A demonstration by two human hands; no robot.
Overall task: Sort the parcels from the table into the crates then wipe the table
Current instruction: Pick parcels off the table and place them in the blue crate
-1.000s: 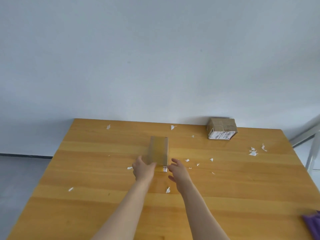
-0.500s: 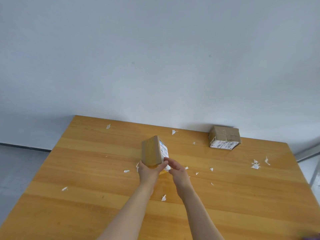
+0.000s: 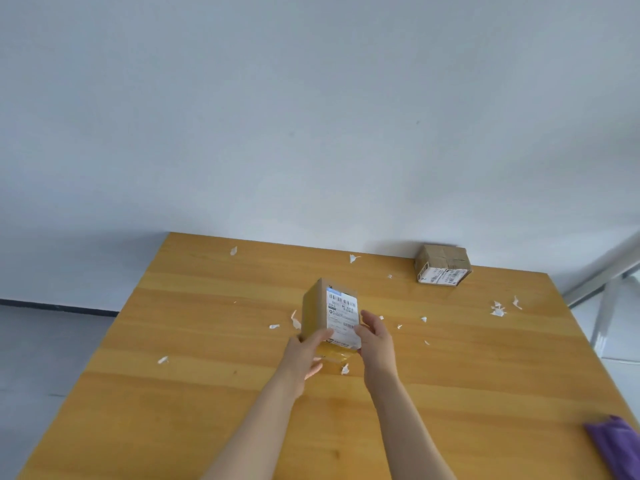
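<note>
Held parcel [image 3: 313,313]: small brown box, mid surface, tipped up w/ its printed face toward the head cam. Can't tell if any edge touches the wood.
Label [image 3: 342,311]: white, barcode up top, facing the person. Prob. why the box is tilted: read it to pick the crate.
Left hand [image 3: 304,351]: grips the near-left bottom corner, thumb laid over the label's lower edge, other fingers under/behind. Takes the weight from below.
Right hand [image 3: 377,337]: fingers curled along the box's right side, steadying it. Two-sided hold keeps the box from twisting while it's read.
Far parcel [image 3: 443,263]: squat taped box at the back edge, right of centre, close to the wall; its label faces front. Well apart from the hands, untouched, so next in line.
Surface [image 3: 207,410]: wooden top, carries both parcels.
Paper scraps [image 3: 497,310]: white bits scattered across the wood, a few just beside the held box. Reason for the wipe step later.
Purple cloth [image 3: 616,448]: near-right corner, partly cut off by the frame; prob. parked there for wiping.
Crates: not in view; no telling which side they're on.
Progress est.: sorting underway, one box in hand, one left, wipe not started.
</note>
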